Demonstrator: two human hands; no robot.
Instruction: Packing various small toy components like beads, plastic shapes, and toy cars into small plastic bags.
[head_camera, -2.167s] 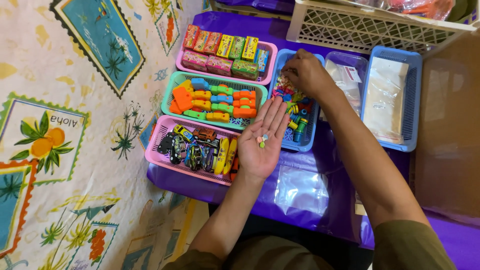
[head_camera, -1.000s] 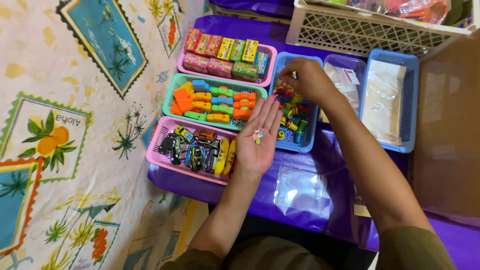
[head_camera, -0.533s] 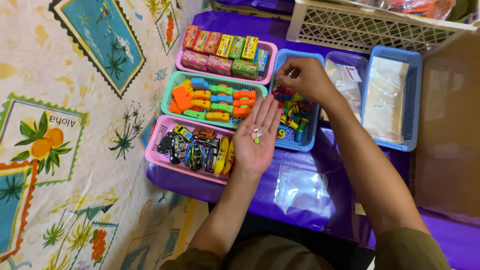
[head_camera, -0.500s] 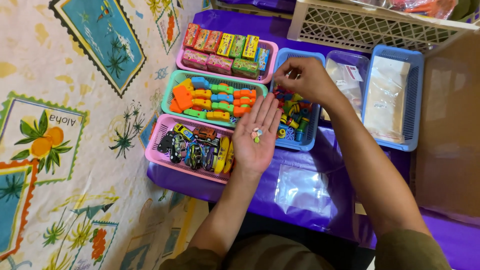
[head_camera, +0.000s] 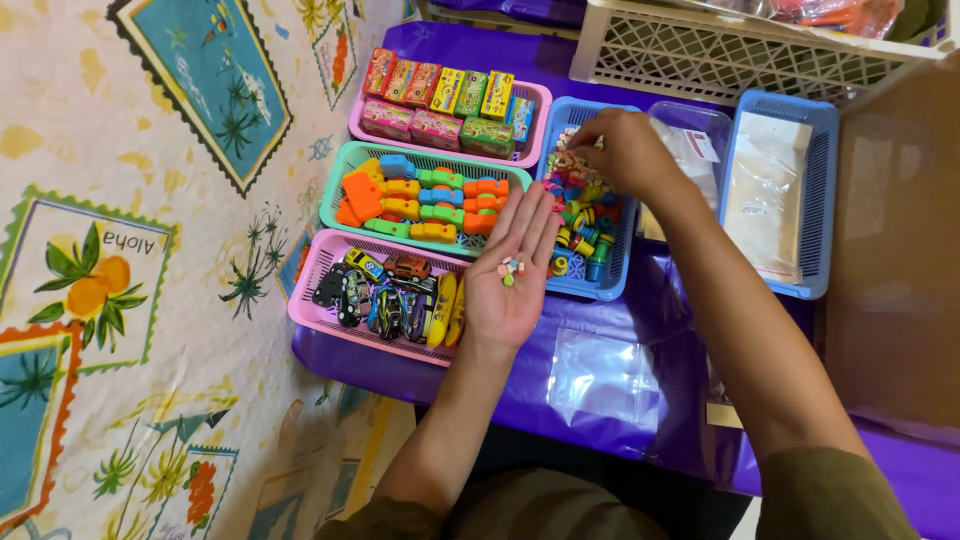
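I hold left hand (head_camera: 513, 268) flat, palm up, fingers together, few tiny pieces (head_camera: 510, 269) resting mid-palm, over pink basket (head_camera: 322, 318) edge. Right hand (head_camera: 622, 150) dips into blue basket (head_camera: 612, 285), fingertips pinching one small piece. Keep palm level, slightly cupped; pinch one piece at a time.

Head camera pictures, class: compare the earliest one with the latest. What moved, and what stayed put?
The right hand dipped into the blue basket of small toys, lifted slightly with fingers pinched, and is now back over its far end. The small pieces on the open left palm seem to have grown in number. The left hand stayed held out flat; the pink tray of toy cars and the other trays did not move.
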